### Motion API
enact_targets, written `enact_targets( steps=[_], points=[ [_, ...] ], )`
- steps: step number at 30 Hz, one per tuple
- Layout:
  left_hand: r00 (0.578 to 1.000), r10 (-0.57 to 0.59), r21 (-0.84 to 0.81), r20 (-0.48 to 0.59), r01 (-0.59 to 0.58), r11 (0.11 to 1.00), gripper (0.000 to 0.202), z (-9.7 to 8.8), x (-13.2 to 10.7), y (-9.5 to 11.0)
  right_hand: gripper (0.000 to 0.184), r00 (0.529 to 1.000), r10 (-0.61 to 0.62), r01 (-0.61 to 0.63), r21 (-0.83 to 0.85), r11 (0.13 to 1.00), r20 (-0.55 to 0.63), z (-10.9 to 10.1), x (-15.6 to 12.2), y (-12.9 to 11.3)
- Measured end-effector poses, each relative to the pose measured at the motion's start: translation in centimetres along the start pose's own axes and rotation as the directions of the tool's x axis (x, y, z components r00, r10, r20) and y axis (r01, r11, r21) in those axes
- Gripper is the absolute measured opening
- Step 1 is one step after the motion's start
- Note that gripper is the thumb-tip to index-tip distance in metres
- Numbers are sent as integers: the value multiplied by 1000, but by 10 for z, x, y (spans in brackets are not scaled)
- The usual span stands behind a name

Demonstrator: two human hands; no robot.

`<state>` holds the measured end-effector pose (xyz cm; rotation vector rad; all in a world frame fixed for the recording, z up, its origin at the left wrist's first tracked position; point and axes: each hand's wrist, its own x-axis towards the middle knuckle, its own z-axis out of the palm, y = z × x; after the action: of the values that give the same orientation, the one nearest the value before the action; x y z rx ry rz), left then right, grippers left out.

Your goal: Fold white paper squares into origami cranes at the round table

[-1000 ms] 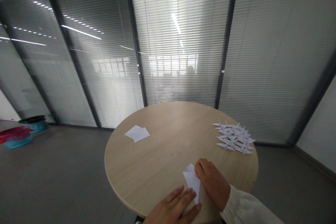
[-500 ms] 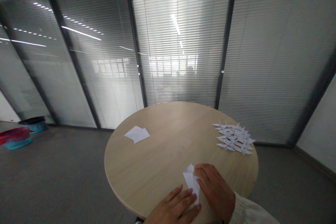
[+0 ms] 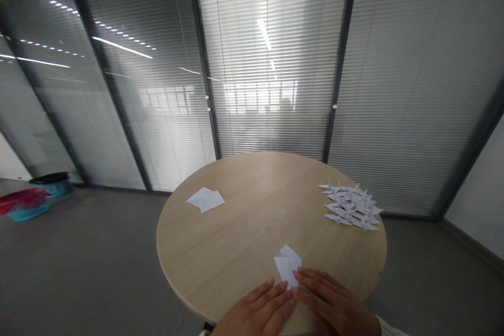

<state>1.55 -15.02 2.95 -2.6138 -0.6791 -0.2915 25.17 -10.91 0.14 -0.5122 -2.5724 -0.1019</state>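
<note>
A folded piece of white paper [image 3: 289, 265] lies flat near the table's front edge, its wide, pointed end facing away from me. The narrow end is covered by my fingers. My left hand [image 3: 262, 308] rests over its lower left side, fingers stretched out flat. From the right, my right hand [image 3: 333, 296] lies with extended fingers on the paper's lower right edge. The fingertips of both hands nearly meet over the narrow end.
The round wooden table [image 3: 252, 178] holds white paper sheets [image 3: 205, 199] at left and a cluster of folded paper pieces [image 3: 352, 206] at right. Blue bins [image 3: 28, 205] stand on the floor at left. A glass partition with blinds [image 3: 271, 63] rises behind.
My right hand has slid down toward me along the paper's right edge and flattened, uncovering the paper's upper right part. My left hand stays nearly in place.
</note>
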Motion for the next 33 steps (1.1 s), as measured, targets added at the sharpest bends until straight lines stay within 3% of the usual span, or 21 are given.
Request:
enact_targets(
  steps=[7, 17, 22, 33],
  points=[
    [994, 43, 7, -101, -42, 999, 40, 7, -5, -1, 38, 993, -16, 24, -60, 998, 120, -7, 1, -1],
    [998, -19, 35, -58, 21, 999, 39, 3, -5, 3, 34, 995, -75, 82, -113, 990, 67, -3, 0, 2],
    [1000, 14, 57, -6, -13, 998, 38, -2, -1, 3, 34, 993, -78, 90, -142, 986, 86, -2, -2, 2],
    [998, 44, 47, -40, -42, 998, 38, 0, 0, -2, 34, 992, -73, 83, -89, 993, 106, -7, 0, 2]
  ],
)
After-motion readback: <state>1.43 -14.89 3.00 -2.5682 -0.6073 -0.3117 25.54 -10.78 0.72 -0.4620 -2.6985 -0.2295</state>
